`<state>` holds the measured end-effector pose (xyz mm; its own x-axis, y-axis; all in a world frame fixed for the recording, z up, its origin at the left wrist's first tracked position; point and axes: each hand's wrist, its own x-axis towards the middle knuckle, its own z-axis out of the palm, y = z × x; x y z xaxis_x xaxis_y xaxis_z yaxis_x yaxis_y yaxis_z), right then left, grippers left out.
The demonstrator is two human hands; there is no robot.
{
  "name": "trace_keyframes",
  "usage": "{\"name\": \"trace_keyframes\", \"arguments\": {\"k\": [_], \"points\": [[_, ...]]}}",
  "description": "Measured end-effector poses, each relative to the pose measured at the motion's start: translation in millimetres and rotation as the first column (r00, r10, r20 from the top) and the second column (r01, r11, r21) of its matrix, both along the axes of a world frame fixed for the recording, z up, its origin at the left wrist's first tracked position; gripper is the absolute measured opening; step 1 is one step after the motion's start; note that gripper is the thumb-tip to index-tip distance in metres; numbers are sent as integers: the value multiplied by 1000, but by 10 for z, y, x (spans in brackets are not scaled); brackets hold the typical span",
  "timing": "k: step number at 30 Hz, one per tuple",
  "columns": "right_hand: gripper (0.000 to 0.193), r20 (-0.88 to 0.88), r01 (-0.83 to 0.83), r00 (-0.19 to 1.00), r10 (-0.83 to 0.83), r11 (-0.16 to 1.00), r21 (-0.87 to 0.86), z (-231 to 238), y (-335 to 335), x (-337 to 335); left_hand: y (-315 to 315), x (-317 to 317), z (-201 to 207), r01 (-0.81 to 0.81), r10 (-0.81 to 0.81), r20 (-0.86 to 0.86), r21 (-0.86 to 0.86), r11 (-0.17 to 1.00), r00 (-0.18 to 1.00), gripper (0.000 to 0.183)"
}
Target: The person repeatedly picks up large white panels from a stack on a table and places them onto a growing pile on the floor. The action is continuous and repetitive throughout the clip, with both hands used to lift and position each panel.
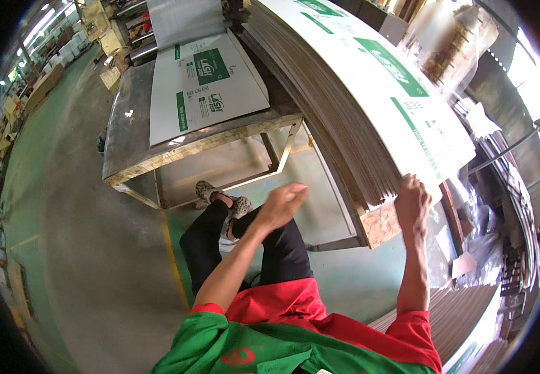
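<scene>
A tall stack of flat cardboard sheets (338, 118) stands ahead of me on the right. Its white top sheet (432, 112) carries green print. At the near edge of that sheet my right hand (412, 198) is closed, fingers curled round the cardboard near its corner. My left hand (284, 204) hangs in the air over my legs, left of the stack, with nothing in it and thumb and fingers apart. On the metal table (130, 118) to the left lies another printed cardboard sheet (179, 68), its far end by a machine's metal plate (186, 22).
The stack rests on a wooden support (379, 225). More cardboard sheets (451, 315) are stacked beside me at the lower right. Clear plastic wrap (485, 249) bunches at the right. A yellow floor line (171, 249) runs left of my legs.
</scene>
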<state>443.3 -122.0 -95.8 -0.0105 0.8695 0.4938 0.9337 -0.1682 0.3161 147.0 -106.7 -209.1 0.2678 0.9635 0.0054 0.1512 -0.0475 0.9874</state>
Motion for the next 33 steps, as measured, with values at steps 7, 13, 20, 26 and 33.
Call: {"name": "trace_keyframes", "arguments": {"k": [7, 13, 20, 26, 33], "points": [[32, -363, -778, 450, 816, 558, 289, 533, -953, -997, -174, 515, 928, 43, 169, 660, -292, 955, 732, 31], [46, -708, 408, 692, 142, 731, 546, 246, -895, 572, -679, -1145, 1333, -316, 429, 380, -325, 891, 820, 25], [44, -959, 83, -57, 279, 958, 274, -335, -882, 223, -1913, -2212, 1251, -695, 731, 288, -234, 680, 618, 18], [34, -942, -191, -328, -66, 982, -3, -576, -630, -401, -2443, -3031, 399, -633, 735, 198, -396, 665, 649, 25], [34, -901, -465, -202, -384, 847, -257, -1479, -826, -415, -3016, -2917, -933, -626, 768, -124, -666, 406, 629, 66]]}}
